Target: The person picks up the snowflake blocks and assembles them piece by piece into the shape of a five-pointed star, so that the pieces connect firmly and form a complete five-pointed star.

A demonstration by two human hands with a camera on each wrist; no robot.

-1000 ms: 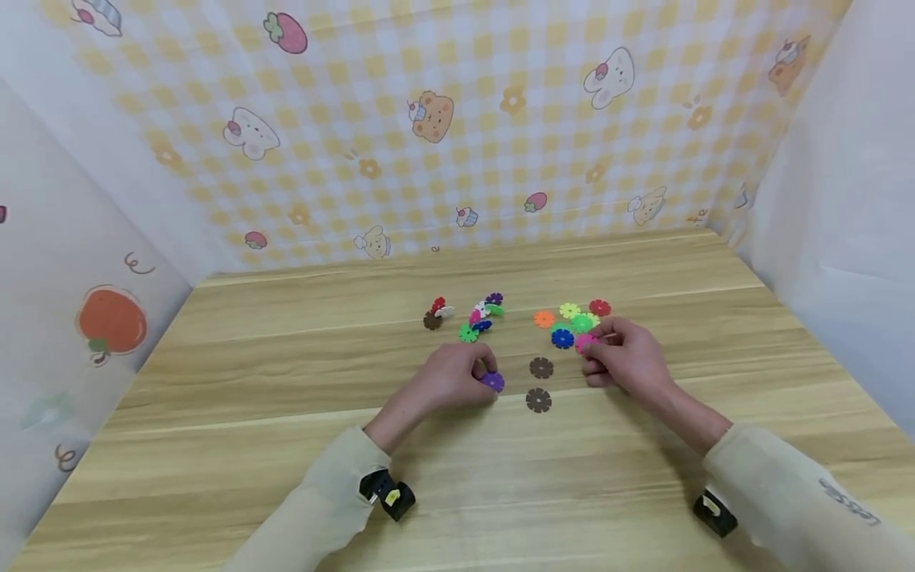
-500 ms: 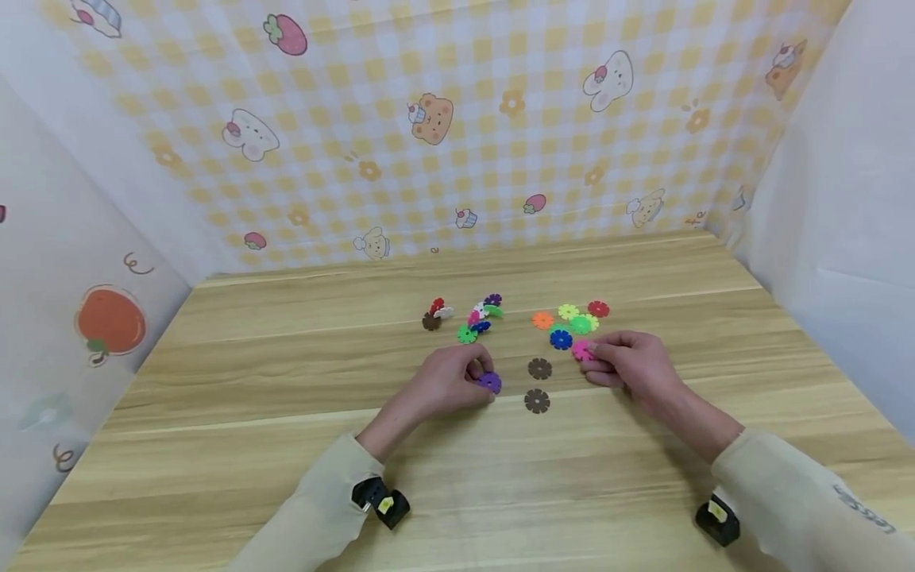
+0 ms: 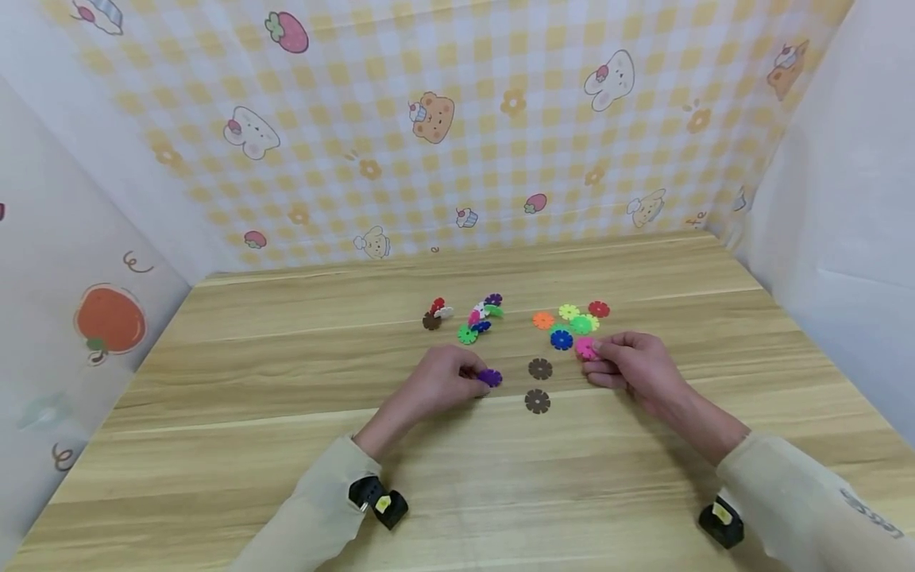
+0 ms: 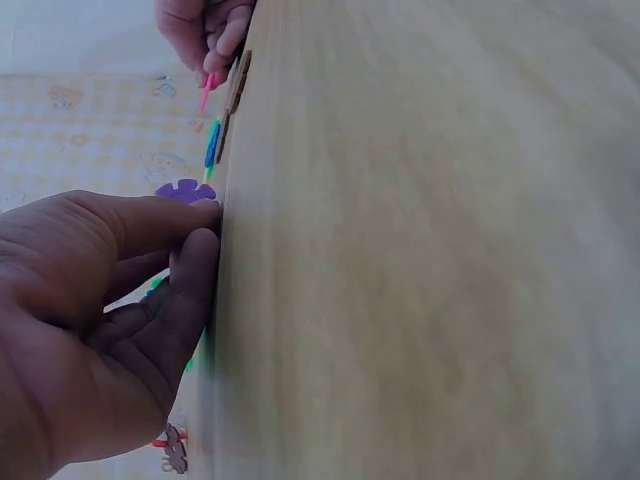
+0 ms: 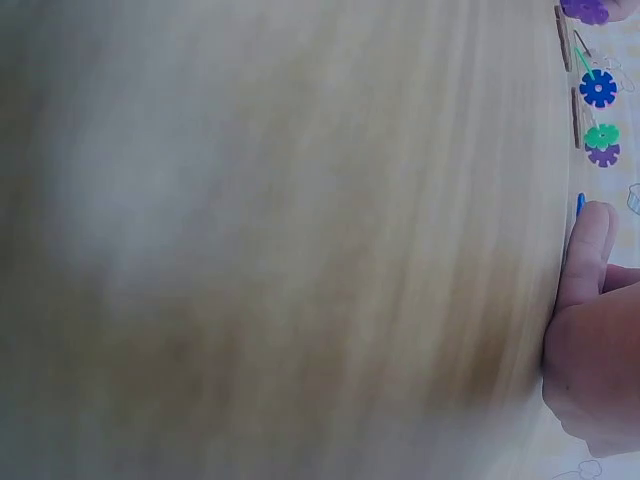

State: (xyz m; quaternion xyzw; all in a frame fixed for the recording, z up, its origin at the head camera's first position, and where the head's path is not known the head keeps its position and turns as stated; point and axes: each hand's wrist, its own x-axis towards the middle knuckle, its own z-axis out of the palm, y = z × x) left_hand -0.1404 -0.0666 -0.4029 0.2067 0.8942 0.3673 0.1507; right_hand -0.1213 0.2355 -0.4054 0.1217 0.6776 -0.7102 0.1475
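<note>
My left hand (image 3: 449, 380) pinches a purple notched plastic disc (image 3: 491, 377) between thumb and fingers, low over the table. In the left wrist view the purple disc (image 4: 186, 191) sticks out past the fingertips. To the right, my right hand (image 3: 636, 364) pinches a pink notched disc (image 3: 585, 348) by its edge. Two brown discs, one (image 3: 540, 369) behind the other (image 3: 538, 401), lie flat between the hands. Just beyond the pink disc is a blue disc (image 3: 561, 340). The right wrist view hides the pink disc behind the right hand (image 5: 600, 350).
Loose discs lie behind the right hand: orange (image 3: 543, 320), yellow (image 3: 569, 311), green (image 3: 581, 324) and red (image 3: 599, 309). Behind the left hand stand joined discs, one cluster with a green disc (image 3: 468, 334), another with a brown disc (image 3: 431, 321). A checked cloth (image 3: 500, 143) backs the wooden table (image 3: 286, 397).
The right hand has drawn the pink disc slightly towards me, away from the loose discs. The left hand has tilted the purple disc flatter, shifting slightly left.
</note>
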